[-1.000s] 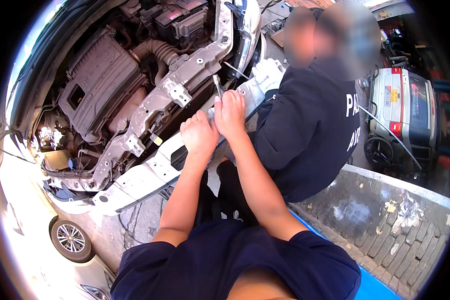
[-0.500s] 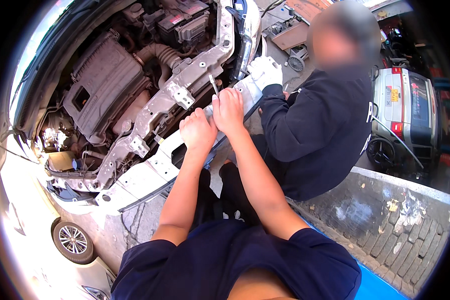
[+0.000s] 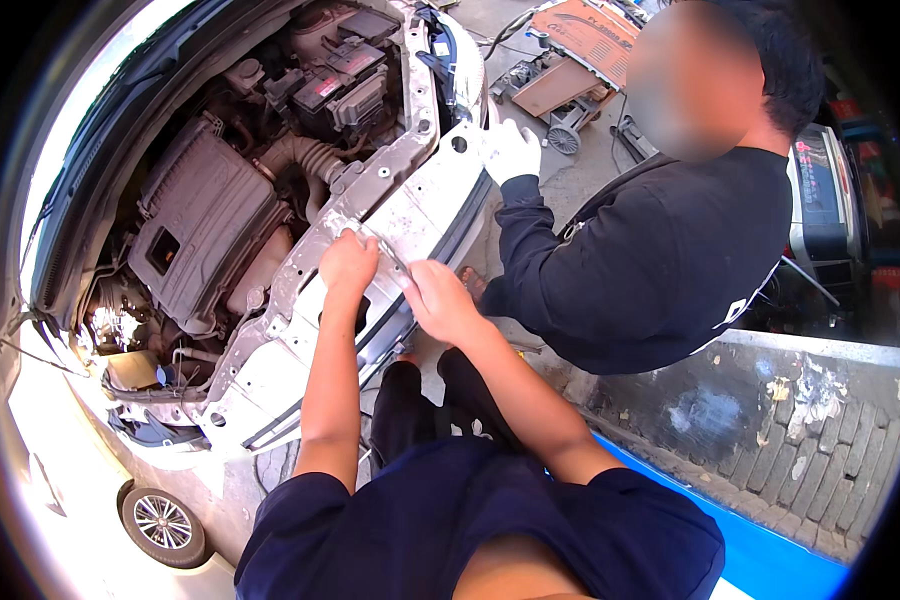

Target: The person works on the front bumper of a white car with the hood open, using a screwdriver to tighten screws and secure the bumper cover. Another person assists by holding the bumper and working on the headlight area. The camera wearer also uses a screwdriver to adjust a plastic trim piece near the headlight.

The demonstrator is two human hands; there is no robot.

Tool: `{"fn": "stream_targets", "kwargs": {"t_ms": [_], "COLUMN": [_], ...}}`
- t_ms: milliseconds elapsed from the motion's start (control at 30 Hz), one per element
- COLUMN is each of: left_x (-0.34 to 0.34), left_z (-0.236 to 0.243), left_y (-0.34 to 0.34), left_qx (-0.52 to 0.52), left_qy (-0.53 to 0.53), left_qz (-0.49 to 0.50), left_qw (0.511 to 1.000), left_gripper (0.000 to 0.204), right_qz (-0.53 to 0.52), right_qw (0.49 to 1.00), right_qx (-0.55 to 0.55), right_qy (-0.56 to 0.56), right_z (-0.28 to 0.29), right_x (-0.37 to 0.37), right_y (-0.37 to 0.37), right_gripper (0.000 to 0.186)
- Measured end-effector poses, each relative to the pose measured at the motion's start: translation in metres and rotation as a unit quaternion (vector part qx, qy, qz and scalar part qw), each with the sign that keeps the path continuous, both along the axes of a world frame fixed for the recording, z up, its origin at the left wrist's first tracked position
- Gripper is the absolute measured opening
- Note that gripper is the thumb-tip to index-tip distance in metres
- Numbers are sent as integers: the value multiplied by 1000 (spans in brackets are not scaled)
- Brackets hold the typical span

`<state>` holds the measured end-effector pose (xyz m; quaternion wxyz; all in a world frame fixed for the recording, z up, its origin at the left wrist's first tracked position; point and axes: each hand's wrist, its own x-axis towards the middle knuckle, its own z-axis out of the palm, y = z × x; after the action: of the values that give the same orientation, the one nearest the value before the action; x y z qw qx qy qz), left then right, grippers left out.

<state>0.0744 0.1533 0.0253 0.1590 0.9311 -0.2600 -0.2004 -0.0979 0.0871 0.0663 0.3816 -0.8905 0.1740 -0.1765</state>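
Observation:
A slim silver metal tool point(image 3: 394, 254) slants between my two hands over the white front panel point(image 3: 410, 198) of a car with its hood up. My right hand point(image 3: 445, 303) is closed around the tool's nearer end. My left hand point(image 3: 350, 264), its fingers curled, grips at the far end, by the upper edge of the panel. The tool's tip and what it touches are hidden by my left fingers. At the panel's far right end rests the white-gloved hand point(image 3: 510, 150) of another person in a dark sweatshirt point(image 3: 660, 250).
Behind the panel lies the engine bay, with a dark engine cover point(image 3: 210, 225) and a battery point(image 3: 340, 78). A wheeled orange and grey cart point(image 3: 570, 65) stands beyond the person. At right is a worn brick ledge point(image 3: 800, 430); a white car's wheel point(image 3: 163, 526) is lower left.
The white panel has shifted up against the car's front frame. My hands have moved apart, the left to the left, the right lower, with the tool now spanning them. The co-worker is more upright.

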Motion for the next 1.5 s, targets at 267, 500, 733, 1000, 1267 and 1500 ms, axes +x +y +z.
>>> {"fn": "stream_targets", "kwargs": {"t_ms": [267, 500, 733, 1000, 1267, 1500], "left_x": [0, -14, -18, -14, -23, -68], "left_z": [0, -10, -10, -3, -16, 6], "left_y": [5, 25, 37, 14, -8, -27], "left_qx": [-63, -92, -109, -30, 135, 136], "left_qy": [-21, -102, -128, -89, -177, -141], "left_qz": [14, 1, -31, 31, 74, 197], "left_qw": [998, 990, 985, 995, 972, 961], "left_gripper": [45, 46, 47, 55, 61, 64], "right_qz": [-116, -237, -299, -376, -522, -470], "right_qw": [950, 898, 851, 697, 549, 597], "right_qx": [97, 80, 87, 437, 613, 625], "right_qy": [274, 363, 423, 426, 226, 179], "right_z": [34, 38, -35, -147, -248, -246], "right_x": [-170, -261, -404, -525, -538, -529], "right_y": [23, 18, 15, 26, -26, -140], "right_gripper": [26, 32, 27, 21, 22, 21]}}
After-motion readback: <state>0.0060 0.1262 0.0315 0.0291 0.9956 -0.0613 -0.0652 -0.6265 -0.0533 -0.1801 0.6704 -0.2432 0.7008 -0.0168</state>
